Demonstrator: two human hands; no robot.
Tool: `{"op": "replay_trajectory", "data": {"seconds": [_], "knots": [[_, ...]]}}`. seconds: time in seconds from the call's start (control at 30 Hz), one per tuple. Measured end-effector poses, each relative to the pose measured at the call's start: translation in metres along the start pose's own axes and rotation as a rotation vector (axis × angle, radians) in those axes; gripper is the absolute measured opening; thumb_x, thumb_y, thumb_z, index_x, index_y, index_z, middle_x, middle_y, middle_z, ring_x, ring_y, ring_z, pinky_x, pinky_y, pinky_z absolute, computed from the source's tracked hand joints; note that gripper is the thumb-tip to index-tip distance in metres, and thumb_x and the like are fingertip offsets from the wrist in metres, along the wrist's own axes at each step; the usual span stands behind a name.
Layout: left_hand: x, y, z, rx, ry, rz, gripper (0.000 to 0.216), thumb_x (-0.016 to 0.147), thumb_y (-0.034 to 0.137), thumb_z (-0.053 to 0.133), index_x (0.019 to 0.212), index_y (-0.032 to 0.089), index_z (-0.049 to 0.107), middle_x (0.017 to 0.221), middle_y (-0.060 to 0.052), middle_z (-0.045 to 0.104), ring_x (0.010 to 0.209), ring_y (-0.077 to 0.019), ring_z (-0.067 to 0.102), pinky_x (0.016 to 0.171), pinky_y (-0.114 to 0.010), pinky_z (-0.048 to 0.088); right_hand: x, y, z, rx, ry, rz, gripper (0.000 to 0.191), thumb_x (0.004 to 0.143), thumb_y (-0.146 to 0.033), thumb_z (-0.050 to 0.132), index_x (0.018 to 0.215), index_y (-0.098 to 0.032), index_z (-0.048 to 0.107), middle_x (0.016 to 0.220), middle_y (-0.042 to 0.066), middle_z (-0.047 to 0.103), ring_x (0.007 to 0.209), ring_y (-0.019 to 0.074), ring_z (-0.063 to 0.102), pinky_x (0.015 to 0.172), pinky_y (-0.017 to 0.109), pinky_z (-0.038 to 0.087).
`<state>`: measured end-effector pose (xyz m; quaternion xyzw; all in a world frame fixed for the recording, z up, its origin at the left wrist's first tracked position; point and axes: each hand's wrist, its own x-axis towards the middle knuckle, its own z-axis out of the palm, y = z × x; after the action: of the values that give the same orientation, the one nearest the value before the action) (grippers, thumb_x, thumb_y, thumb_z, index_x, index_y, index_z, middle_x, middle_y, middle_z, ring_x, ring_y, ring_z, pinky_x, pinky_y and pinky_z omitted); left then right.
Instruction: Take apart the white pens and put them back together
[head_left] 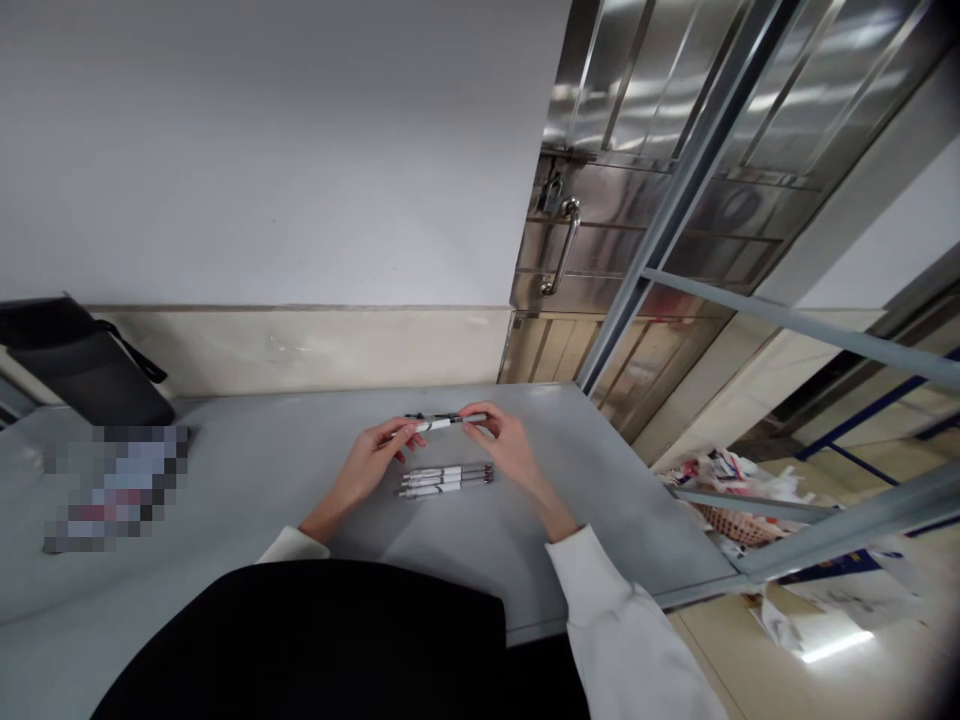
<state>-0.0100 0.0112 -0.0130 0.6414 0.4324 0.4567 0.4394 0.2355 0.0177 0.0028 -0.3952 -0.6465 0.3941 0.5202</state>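
Observation:
Both my hands hold one white pen (pixel 444 422) level above the grey table (pixel 262 490). My left hand (pixel 375 460) pinches its left end with the fingertips. My right hand (pixel 501 442) pinches its right end. Just below the held pen, three more white pens (pixel 445 479) lie side by side on the table between my wrists. My white sleeves show at both forearms.
A black bag (pixel 82 365) leans against the wall at the far left, with a blurred flat item (pixel 112 485) in front of it. A metal gate with a handle (pixel 562 245) stands behind the table's right end. A basket of paper scraps (pixel 739 495) sits on the floor to the right.

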Motion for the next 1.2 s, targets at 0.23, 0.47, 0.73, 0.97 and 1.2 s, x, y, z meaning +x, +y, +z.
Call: {"op": "replay_trajectory", "data": {"seconds": [0.23,0.47,0.73,0.97,1.2], "knots": [[0.001,0.0,0.001,-0.034,0.009,-0.005,0.044,0.092,0.056,0.065,0.115,0.02,0.076,0.1,-0.01,0.078,0.088,-0.0236,0.068,0.066,-0.03,0.054,-0.001,-0.003,0.002,-0.033,0.0,0.032,0.021,0.09,-0.041,0.067,0.101,-0.025,0.077,0.101,0.004,0.077,0.098,0.0228,0.071,0.092,0.037,0.054],[0.0,0.002,0.0,-0.014,0.035,-0.005,0.043,0.092,0.056,0.063,0.115,0.021,0.075,0.106,-0.011,0.078,0.092,-0.0244,0.068,0.068,-0.031,0.055,0.004,0.009,-0.005,-0.025,0.135,0.115,0.03,0.091,-0.051,0.062,0.101,-0.025,0.072,0.086,0.004,0.075,0.087,0.0237,0.072,0.088,0.038,0.054],[0.0,0.001,-0.001,-0.002,0.038,-0.018,0.045,0.093,0.057,0.062,0.116,0.02,0.073,0.108,-0.012,0.078,0.091,-0.0237,0.069,0.068,-0.03,0.055,0.007,0.02,-0.013,-0.039,0.203,0.13,0.027,0.09,-0.05,0.059,0.098,-0.026,0.07,0.086,0.003,0.074,0.081,0.0227,0.07,0.086,0.041,0.056],[0.001,0.0,-0.001,-0.011,0.048,-0.011,0.048,0.092,0.059,0.063,0.116,0.019,0.073,0.107,-0.012,0.078,0.09,-0.024,0.069,0.068,-0.03,0.055,0.007,0.026,-0.024,-0.032,0.265,0.116,0.025,0.092,-0.046,0.056,0.096,-0.027,0.071,0.094,0.007,0.077,0.087,0.0251,0.074,0.085,0.043,0.058],[0.0,0.003,-0.001,-0.018,0.042,-0.007,0.047,0.091,0.058,0.064,0.115,0.018,0.073,0.106,-0.012,0.078,0.09,-0.0238,0.069,0.068,-0.03,0.054,0.005,0.021,-0.014,-0.051,0.15,0.172,0.033,0.09,-0.053,0.055,0.089,-0.026,0.073,0.09,0.004,0.078,0.087,0.0242,0.074,0.092,0.043,0.056]]}}
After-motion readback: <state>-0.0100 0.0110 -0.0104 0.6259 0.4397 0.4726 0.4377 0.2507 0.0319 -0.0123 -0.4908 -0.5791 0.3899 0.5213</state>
